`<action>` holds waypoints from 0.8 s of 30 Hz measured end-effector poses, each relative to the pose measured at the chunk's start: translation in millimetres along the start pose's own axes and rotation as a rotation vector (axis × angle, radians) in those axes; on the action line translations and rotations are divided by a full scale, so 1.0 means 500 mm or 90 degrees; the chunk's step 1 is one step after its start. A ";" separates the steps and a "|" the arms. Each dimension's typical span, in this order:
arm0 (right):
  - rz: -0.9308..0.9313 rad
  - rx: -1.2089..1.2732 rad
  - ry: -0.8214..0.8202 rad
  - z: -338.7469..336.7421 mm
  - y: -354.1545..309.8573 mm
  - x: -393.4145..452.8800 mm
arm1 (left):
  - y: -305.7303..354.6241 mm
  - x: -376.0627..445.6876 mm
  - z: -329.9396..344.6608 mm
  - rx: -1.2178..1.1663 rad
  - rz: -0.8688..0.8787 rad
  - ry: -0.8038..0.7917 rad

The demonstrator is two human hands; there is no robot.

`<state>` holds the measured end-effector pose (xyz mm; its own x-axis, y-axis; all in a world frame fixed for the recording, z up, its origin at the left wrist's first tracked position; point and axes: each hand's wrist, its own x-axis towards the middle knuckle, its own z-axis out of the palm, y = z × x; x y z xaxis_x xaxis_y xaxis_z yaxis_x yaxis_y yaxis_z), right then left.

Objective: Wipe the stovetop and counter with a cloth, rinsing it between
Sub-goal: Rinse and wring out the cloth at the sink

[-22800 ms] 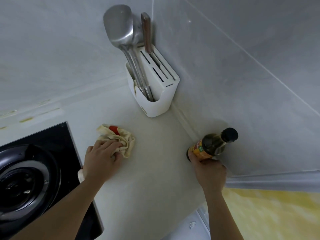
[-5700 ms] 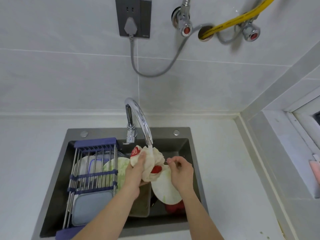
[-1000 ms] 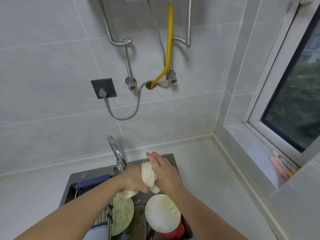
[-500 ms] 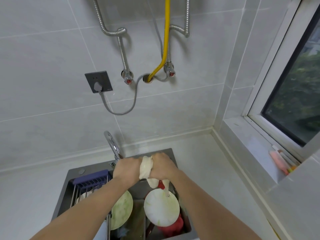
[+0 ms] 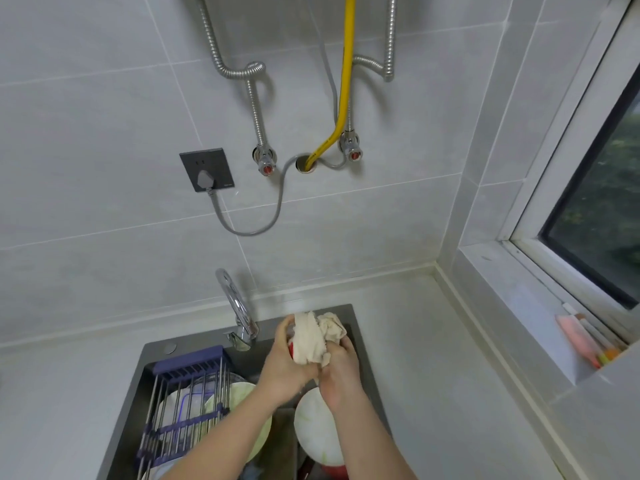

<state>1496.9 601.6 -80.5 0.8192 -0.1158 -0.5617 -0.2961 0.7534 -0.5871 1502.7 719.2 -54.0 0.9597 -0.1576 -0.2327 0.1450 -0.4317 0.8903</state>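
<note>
— Two hands on it? 
— Yes: left hand [image 5: 284, 367] and right hand [image 5: 341, 370] both grip the bunched cloth [image 5: 317, 336], held over the sink [image 5: 360, 344], right of the faucet [image 5: 237, 308].

The light around me is even and soft, a cool grey on the tiled wall [image 5: 104, 116], with daylight coming from the window [image 5: 602, 216] on my right. The pipes [image 5: 256, 109] throw only faint shadows. A bright glint sits on the tap [image 5: 235, 303]. My view bends straight lines towards the edges. The trees outside look blurred, and my forearms go soft at the bottom.
</note>
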 end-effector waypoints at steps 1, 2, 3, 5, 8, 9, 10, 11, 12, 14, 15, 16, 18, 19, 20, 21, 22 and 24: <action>0.006 0.010 0.000 -0.001 -0.002 0.002 | -0.001 -0.010 0.013 -0.029 0.011 -0.001; 0.008 0.030 -0.012 -0.002 -0.003 0.001 | -0.005 -0.019 0.023 -0.058 0.015 -0.003; 0.006 0.069 -0.026 -0.003 -0.008 -0.003 | -0.007 -0.024 0.029 -0.092 0.007 -0.002; 0.015 0.180 -0.047 -0.009 -0.024 -0.013 | -0.009 -0.023 0.026 -0.217 -0.059 -0.029; 0.068 0.304 -0.073 -0.010 -0.052 -0.031 | -0.012 -0.009 0.010 -0.407 -0.146 -0.147; 0.082 0.301 -0.080 -0.006 -0.058 -0.033 | -0.011 -0.004 0.004 -0.433 -0.157 -0.167; 0.088 0.280 -0.090 -0.002 -0.064 -0.035 | -0.011 0.002 0.000 -0.446 -0.157 -0.181; 0.090 0.242 -0.098 0.005 -0.070 -0.039 | -0.008 0.007 -0.003 -0.450 -0.155 -0.186; 0.088 0.202 -0.105 0.012 -0.078 -0.048 | -0.005 0.013 -0.003 -0.445 -0.149 -0.188; 0.073 0.148 -0.134 0.024 -0.088 -0.058 | -0.002 0.019 -0.003 -0.436 -0.139 -0.175; 0.072 0.142 -0.147 0.029 -0.092 -0.066 | 0.000 0.019 -0.002 -0.445 -0.142 -0.158; 0.074 0.143 -0.159 0.034 -0.094 -0.073 | 0.001 0.020 0.000 -0.461 -0.147 -0.139; 0.052 0.068 -0.182 0.038 -0.097 -0.078 | 0.007 0.014 0.010 -0.483 -0.162 -0.099; -0.006 -0.053 -0.190 0.036 -0.101 -0.074 | 0.007 0.016 0.012 -0.479 -0.169 -0.073; -0.110 -0.238 -0.181 0.027 -0.104 -0.067 | 0.005 0.017 0.010 -0.459 -0.177 -0.042; -0.258 -0.466 -0.151 0.011 -0.107 -0.055 | 0.005 0.017 0.007 -0.441 -0.190 -0.016; -0.413 -0.687 -0.108 -0.008 -0.107 -0.041 | 0.003 0.019 -0.001 -0.426 -0.202 0.002; -0.594 -1.000 -0.077 -0.032 -0.108 -0.027 | 0.001 0.027 -0.020 -0.395 -0.213 0.022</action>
<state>1494.0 552.0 -50.8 0.9734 0.0027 0.2293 0.1499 -0.7642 -0.6273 1517.9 725.9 -52.5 0.8451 -0.0719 -0.5297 0.5345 0.1350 0.8343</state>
